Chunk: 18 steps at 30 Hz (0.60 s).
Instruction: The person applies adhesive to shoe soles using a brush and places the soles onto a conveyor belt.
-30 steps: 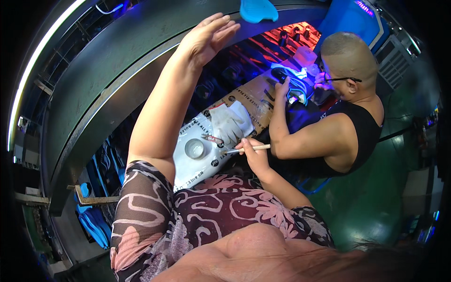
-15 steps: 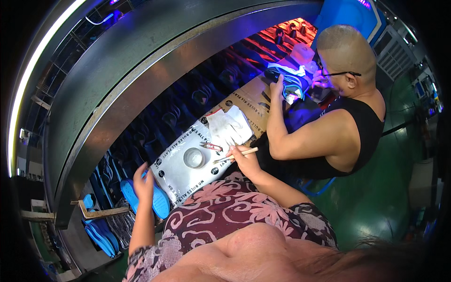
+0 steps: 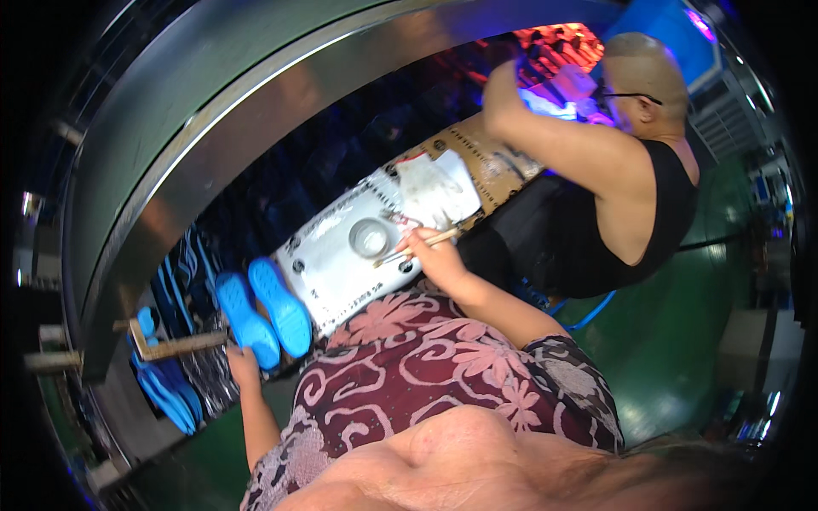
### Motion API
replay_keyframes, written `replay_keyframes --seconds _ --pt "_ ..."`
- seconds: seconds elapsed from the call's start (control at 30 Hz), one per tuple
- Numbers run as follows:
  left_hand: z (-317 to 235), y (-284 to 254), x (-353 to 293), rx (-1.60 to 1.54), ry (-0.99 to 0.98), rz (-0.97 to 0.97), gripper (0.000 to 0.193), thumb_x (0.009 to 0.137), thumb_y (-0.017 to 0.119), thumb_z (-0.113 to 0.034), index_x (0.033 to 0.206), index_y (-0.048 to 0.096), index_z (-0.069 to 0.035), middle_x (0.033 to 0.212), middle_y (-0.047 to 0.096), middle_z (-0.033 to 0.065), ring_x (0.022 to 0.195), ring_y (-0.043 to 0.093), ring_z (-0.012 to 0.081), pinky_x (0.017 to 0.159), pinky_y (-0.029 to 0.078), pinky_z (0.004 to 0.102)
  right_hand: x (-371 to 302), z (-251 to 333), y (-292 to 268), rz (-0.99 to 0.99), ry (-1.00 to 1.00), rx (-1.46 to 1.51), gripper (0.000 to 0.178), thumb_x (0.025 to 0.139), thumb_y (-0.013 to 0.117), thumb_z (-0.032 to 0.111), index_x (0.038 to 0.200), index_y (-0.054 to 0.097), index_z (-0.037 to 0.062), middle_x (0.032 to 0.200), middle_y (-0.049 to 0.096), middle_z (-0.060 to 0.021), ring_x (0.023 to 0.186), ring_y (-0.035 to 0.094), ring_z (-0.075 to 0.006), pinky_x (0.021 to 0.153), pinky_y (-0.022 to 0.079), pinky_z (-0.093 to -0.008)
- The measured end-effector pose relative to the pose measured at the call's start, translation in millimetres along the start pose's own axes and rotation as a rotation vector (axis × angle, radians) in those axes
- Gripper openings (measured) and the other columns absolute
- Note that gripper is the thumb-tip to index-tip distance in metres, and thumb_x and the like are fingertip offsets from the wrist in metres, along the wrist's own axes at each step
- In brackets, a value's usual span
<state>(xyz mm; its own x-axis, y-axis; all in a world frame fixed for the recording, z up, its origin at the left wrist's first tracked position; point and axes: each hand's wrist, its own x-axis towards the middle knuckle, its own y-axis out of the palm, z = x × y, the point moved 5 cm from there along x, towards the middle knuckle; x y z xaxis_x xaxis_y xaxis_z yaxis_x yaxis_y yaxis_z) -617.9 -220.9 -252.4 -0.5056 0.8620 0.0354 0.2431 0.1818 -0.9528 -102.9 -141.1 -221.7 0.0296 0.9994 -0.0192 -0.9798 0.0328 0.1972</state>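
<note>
My right hand (image 3: 433, 255) is closed around the wooden handle of a brush (image 3: 445, 236). The brush head points down-left over a white printed plastic sheet, beside a round metal bowl (image 3: 372, 238) with pale contents. Left of the sheet lie two blue shoe soles (image 3: 245, 319), side by side. My left hand (image 3: 244, 364) is at the near end of the left sole, close to its edge. Its fingers are small and blurred there, so I cannot make out whether they grip it. A small red-handled tool (image 3: 397, 219) lies between the bowl and a white cloth (image 3: 439, 187).
The white sheet (image 3: 336, 294) covers cardboard (image 3: 477, 145) along the bench. A metal-edged machine hood (image 3: 204, 128) arches over dark racks. A wooden bracket (image 3: 183, 345) and more blue soles (image 3: 166, 396) are at the left. A co-worker (image 3: 630, 170) sits close on the right.
My left hand has moved from above the soles down to the near end of the left one. My right hand still holds the brush, now nearer the bowl. The co-worker's arm has risen toward the racks.
</note>
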Motion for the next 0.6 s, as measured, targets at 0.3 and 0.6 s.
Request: replay_keyframes --seconds 0.3,0.6 --pt "-27.3 34.2 -23.0 -1.623 -0.51 0.816 0.041 0.081 0.058 -0.023 0.116 0.048 -0.004 0.109 0.058 0.009 0.093 0.059 0.0199 0.073 0.051 0.036 -0.7 6.3 -10.3 -0.051 0.082 -0.056 0.034 0.093 0.048 0.024 0.075 0.062 -0.0012 0.068 0.058 -0.0053 0.062 0.05 -0.0093 0.06 0.039 -0.0216" --pt "-214.7 -21.0 -75.3 -1.178 0.004 0.348 0.039 0.083 0.054 -0.006 0.117 0.036 0.002 0.099 0.057 0.0153 0.075 0.062 0.0201 0.061 0.053 0.0274 8.4 36.1 4.9 0.016 -0.02 -0.026 0.032 0.092 0.048 0.022 0.079 0.061 -0.0039 0.072 0.06 -0.0069 0.064 0.051 -0.0107 0.062 0.041 -0.0225"
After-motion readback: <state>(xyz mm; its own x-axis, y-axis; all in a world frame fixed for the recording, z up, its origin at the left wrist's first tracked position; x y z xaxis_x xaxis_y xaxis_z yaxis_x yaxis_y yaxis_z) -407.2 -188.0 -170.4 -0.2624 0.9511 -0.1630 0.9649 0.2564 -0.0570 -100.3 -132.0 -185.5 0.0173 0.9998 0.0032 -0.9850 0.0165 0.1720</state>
